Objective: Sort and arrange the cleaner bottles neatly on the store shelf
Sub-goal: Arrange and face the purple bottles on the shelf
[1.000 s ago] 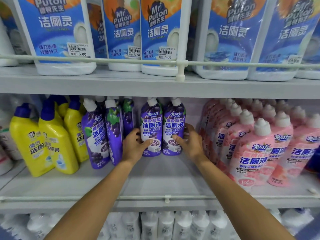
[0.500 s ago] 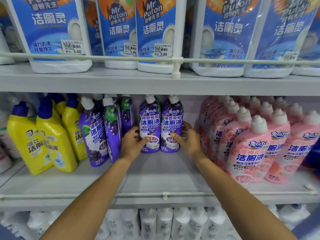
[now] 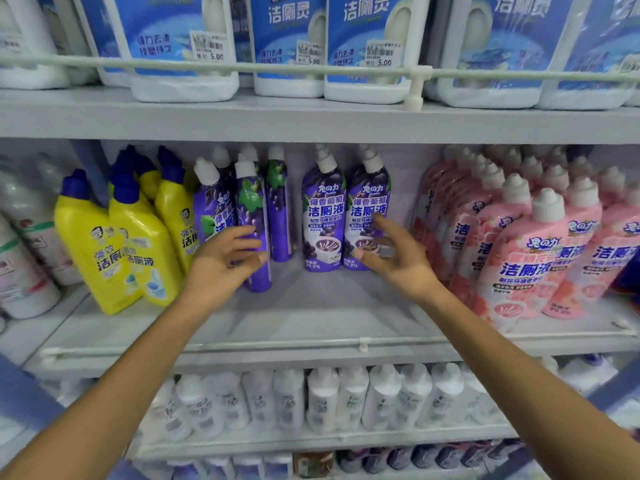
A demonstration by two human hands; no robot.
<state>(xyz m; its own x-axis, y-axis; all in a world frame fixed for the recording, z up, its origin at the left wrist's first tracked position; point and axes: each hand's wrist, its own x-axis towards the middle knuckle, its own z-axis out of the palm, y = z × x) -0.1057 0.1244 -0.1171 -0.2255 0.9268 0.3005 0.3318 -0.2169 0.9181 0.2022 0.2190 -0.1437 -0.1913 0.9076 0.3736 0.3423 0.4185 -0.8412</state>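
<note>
My fingers [image 3: 381, 223] on the right hand [image 3: 398, 261] are spread open and holding nothing, fingertips just in front of the right one of the two front-facing purple plastic cleaner bottles with white caps [image 3: 367, 216]. Half a second ago both hands clasped that pair from either side; now the pair stands free, upright, touching, labels forward, far back at mid-shelf. The left hand [image 3: 221, 261] has slid left, fingers loosely open against the nearest sideways-turned purple bottle [image 3: 254, 230], not gripping it. I judge the pair done and the twisted group next.

Counting: two purple bottles face front; left of them I see at least three turned askew, more caps behind. Three yellow angled-neck bottles with blue caps [image 3: 93, 244] show clearly on the left, perhaps more behind. The pink bottles with white caps [image 3: 516, 258] on the right run in rows too deep to count. The grey metal shelf [image 3: 311, 317] is bare in the near middle.
</note>
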